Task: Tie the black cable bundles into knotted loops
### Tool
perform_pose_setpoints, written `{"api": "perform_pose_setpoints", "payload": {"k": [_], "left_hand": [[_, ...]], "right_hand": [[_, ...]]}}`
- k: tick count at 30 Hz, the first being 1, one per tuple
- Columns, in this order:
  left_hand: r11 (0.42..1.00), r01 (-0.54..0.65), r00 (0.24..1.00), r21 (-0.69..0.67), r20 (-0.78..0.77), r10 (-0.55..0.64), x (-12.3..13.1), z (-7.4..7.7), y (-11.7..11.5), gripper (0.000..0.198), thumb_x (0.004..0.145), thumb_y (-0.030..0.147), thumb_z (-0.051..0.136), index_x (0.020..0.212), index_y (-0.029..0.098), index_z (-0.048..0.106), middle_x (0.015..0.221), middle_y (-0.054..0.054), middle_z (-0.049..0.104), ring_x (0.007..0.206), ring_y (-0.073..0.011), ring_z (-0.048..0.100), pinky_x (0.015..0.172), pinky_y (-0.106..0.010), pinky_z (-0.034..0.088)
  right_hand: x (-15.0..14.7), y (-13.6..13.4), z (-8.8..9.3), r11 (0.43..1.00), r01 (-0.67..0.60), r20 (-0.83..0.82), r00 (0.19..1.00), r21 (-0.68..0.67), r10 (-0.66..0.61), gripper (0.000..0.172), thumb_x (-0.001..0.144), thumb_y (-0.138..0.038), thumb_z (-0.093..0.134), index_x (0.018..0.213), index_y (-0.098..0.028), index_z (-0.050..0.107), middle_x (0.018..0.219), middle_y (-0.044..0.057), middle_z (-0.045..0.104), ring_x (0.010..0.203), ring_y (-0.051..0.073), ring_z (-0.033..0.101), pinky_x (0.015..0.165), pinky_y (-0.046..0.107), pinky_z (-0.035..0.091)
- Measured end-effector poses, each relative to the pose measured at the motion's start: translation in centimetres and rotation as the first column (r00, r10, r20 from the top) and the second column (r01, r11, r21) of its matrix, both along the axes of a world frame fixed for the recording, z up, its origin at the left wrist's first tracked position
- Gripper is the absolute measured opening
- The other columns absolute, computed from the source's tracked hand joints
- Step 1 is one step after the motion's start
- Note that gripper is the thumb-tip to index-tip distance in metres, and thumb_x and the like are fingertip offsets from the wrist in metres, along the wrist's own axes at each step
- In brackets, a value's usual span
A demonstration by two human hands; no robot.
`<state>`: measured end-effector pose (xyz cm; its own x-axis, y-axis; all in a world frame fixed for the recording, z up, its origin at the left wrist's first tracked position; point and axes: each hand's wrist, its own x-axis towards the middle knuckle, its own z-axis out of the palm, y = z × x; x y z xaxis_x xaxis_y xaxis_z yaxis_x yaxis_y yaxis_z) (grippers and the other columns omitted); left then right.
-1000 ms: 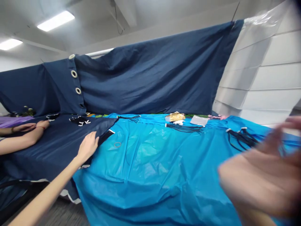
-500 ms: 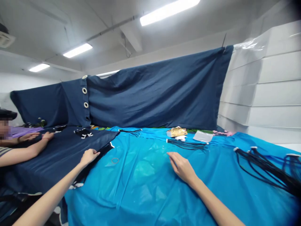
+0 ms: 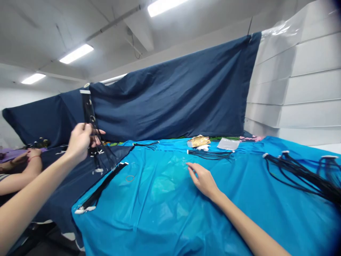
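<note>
Bundle (image 3: 86,106), left of centre in the frame: black strands, white band at the upper end, loose below, clamped by thumb and fingers of the left hand (image 3: 82,139). Right hand (image 3: 201,179), right of centre: thumb and forefinger slightly apart. Bundle's middle hidden by fingers; lower ends blurred against dark cloth (image 3: 64,192), perhaps white-tipped.

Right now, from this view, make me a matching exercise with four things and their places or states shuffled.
1. left hand
2. right hand
3. gold packet
4. thin orange loop

A. beside a translucent bag
B. gripping a black strand bundle
C. lying on the blue sheet between the hands
D. no object visible in it

Pairs: 1-B, 2-D, 3-A, 4-C.
</note>
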<state>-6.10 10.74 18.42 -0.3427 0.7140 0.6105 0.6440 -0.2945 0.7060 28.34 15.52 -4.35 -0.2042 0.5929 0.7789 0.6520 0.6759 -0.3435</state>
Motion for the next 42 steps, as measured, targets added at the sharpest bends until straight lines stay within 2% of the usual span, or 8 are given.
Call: {"api": "perform_pose_setpoints", "payload": {"k": [2, 4, 11, 19, 22, 26, 34, 42], "left_hand": [[0.961, 0.261, 0.922, -0.095, 0.321, -0.219, 3.7, -0.8, -0.6, 0.012, 0.088, 0.02, 0.033, 0.094, 0.012, 0.039, 0.06, 0.005, 0.047, 0.036, -0.0005, 0.033, 0.038, -0.011, 0.022], [0.77, 0.625, 0.669, -0.131, 0.597, -0.442, 7.7, -3.5, -0.7, 0.008, 0.087, 0.018, 0.035, 0.09, 0.014, 0.043, 0.052, 0.008, 0.034, 0.032, -0.0002, 0.023, 0.034, -0.012, 0.018], [0.322, 0.94, 0.18, -0.116, 0.968, -0.176, 20.0, -15.6, 0.7, 0.017, 0.087, 0.019, 0.035, 0.077, 0.016, 0.048, 0.047, 0.008, 0.024, 0.03, -0.001, 0.015, 0.03, -0.014, 0.011], [0.121, 0.985, 0.159, -0.121, 0.914, -0.374, 22.2, -20.1, 1.4, 0.014, 0.08, 0.027, 0.048, 0.084, 0.016, 0.054, 0.061, -0.001, 0.053, 0.043, -0.0079, 0.048, 0.041, -0.018, 0.036], [0.168, 0.954, 0.301, -0.25, 0.803, -0.515, 20.8, -20.7, 2.9, 0.019, 0.077, 0.031, 0.052, 0.077, 0.012, 0.057, 0.074, -0.007, 0.06, 0.07, -0.0168, 0.061, 0.064, -0.027, 0.048], [0.448, 0.867, 0.44, -0.219, 0.759, -0.48, 19.4, -21.3, 5.3, 0.03, 0.075, 0.042, 0.055, 0.088, 0.016, 0.056, 0.082, -0.006, 0.061, 0.06, -0.0152, 0.058, 0.057, -0.03, 0.047], [0.455, 0.879, 0.382, -0.144, 0.783, -0.491, 19.3, -22.0, 6.2, 0.037, 0.07, 0.044, 0.063, 0.088, 0.012, 0.062, 0.083, -0.007, 0.063, 0.078, -0.0165, 0.056, 0.066, -0.025, 0.042], [0.417, 0.908, 0.263, -0.05, 0.842, -0.471, 19.0, -20.8, 6.5, 0.044, 0.069, 0.039, 0.067, 0.102, 0.011, 0.06, 0.074, -0.004, 0.061, 0.07, -0.0146, 0.058, 0.071, -0.027, 0.043]], "right_hand": [[-0.3, 0.1, 0.0, 0.998, -0.027, -0.09, 0.996, -0.054, 0.022, 0.029, 0.089, -0.028, 0.037, 0.107, -0.017, 0.058, 0.101, 0.008, 0.064, 0.092, 0.019, 0.062, 0.082, 0.034, 0.051], [-0.5, 0.2, -0.1, 0.994, -0.068, -0.153, 0.987, -0.09, 0.053, 0.03, 0.089, -0.029, 0.038, 0.111, -0.017, 0.056, 0.099, 0.008, 0.064, 0.088, 0.017, 0.062, 0.079, 0.032, 0.052], [0.7, -0.1, 0.8, 0.986, 0.103, -0.029, 0.995, 0.132, -0.101, 0.056, 0.088, -0.027, 0.041, 0.14, -0.024, 0.021, 0.132, 0.013, 0.039, 0.095, 0.017, 0.059, 0.075, 0.028, 0.055], [1.1, 1.0, 0.4, 0.934, 0.143, 0.219, 0.95, 0.327, -0.222, 0.044, 0.088, -0.018, 0.041, 0.132, -0.022, 0.04, 0.114, 0.008, 0.058, 0.093, 0.02, 0.054, 0.077, 0.034, 0.054], [1.0, 0.5, 0.3, 0.961, 0.09, 0.296, 0.94, 0.262, -0.169, 0.051, 0.087, -0.015, 0.041, 0.137, -0.022, 0.031, 0.124, 0.006, 0.052, 0.1, 0.022, 0.048, 0.083, 0.038, 0.051], [0.0, -0.3, 0.0, 0.996, -0.013, 0.314, 0.949, 0.093, -0.017, 0.057, 0.087, -0.015, 0.04, 0.14, -0.023, 0.02, 0.133, 0.006, 0.043, 0.11, 0.022, 0.044, 0.09, 0.04, 0.048], [-1.6, -0.4, -0.4, 0.956, -0.152, -0.278, 0.957, -0.252, 0.079, 0.028, 0.086, -0.022, 0.043, 0.11, -0.018, 0.056, 0.106, 0.007, 0.061, 0.098, 0.016, 0.058, 0.087, 0.032, 0.05], [-0.8, -0.5, 0.8, 0.533, -0.572, -0.699, 0.713, -0.623, -0.051, 0.039, 0.072, -0.051, 0.058, 0.072, -0.013, 0.058, 0.067, 0.002, 0.058, 0.058, 0.01, 0.055, 0.056, 0.023, 0.047]]}}
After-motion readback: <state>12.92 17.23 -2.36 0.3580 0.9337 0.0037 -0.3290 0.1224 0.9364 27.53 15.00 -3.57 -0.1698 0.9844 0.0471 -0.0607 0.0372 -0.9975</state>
